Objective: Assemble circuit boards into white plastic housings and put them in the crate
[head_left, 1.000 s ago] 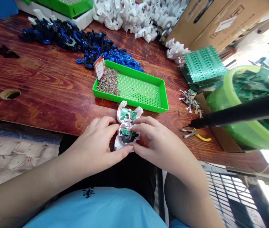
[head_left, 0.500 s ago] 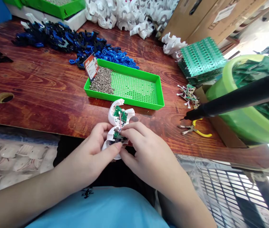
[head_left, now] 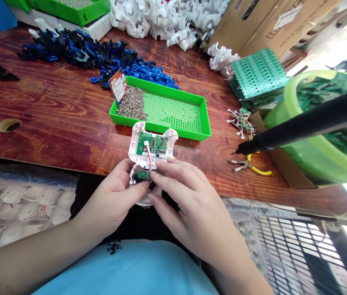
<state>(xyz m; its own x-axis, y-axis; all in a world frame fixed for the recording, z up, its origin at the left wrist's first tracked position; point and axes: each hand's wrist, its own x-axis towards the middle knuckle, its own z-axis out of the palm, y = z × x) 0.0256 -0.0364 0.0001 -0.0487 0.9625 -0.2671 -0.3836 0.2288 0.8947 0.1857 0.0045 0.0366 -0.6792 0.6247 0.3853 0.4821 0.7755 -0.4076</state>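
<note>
Near the table's front edge, a white plastic housing lies opened in two halves, joined by red and white wires (head_left: 149,157). The upper half (head_left: 132,149) carries a green circuit board (head_left: 153,144). In the lower half (head_left: 141,200) sit a smaller green board and black parts, partly covered by fingers. My left hand (head_left: 115,186) is closed on the lower half from the left, thumb across its inside. My right hand (head_left: 182,190) reaches in from the right, its fingers bent over the lower half and near the wires; its fingertips touch the housing there.
A green perforated tray (head_left: 188,133) with small screws (head_left: 132,102) stands just beyond. Blue and black parts (head_left: 100,55) lie behind it. At right are yellow-handled pliers (head_left: 257,169), a dark screwdriver-like tool (head_left: 299,123), stacked green boards (head_left: 259,76) and a yellow-green tub (head_left: 290,92).
The upper half has turned flat to face me, so its circuit board now shows fully. My right hand's fingers have shifted slightly over the lower half; my left hand keeps its hold.
</note>
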